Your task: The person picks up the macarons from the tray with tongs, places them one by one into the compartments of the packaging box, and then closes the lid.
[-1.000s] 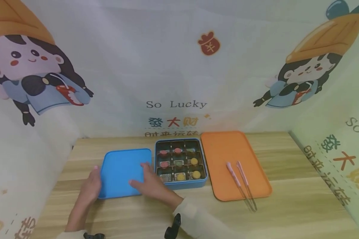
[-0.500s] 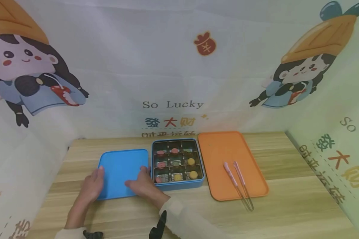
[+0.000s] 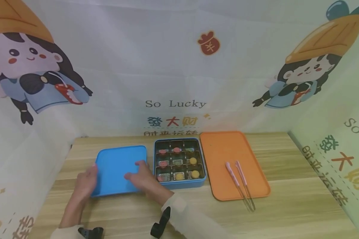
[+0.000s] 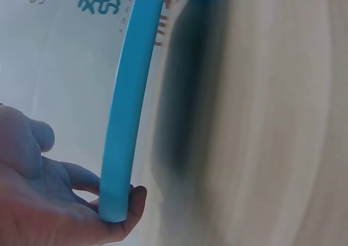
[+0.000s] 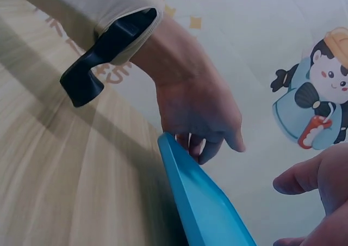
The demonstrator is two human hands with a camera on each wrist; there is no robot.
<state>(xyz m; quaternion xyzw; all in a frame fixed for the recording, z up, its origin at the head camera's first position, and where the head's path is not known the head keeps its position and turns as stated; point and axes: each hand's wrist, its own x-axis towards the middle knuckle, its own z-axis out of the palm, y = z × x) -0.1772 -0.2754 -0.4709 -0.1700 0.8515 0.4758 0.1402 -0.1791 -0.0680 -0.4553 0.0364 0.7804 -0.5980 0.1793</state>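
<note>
My left hand grips the left edge of a flat blue lid. In the left wrist view its fingers curl under the lid's edge, while the thumb stands off it. My right hand is at the lid's right edge, thumb over the top face; its other fingers are partly hidden. The lid hovers slightly above the table, its shadow showing beneath. Just right of it stands a blue box with a dark divided insert. Small round pink, yellow and green pieces lie in its compartments.
An orange tray lies right of the box. Metal tongs with pink tips rest on it, their bent end over its front edge. The wood-grain table is backed by a printed white cloth.
The lid has come up off the table and moved a little left, away from the box, with both hands on it. Box, tray and tongs stay put; the head view shifts slightly.
</note>
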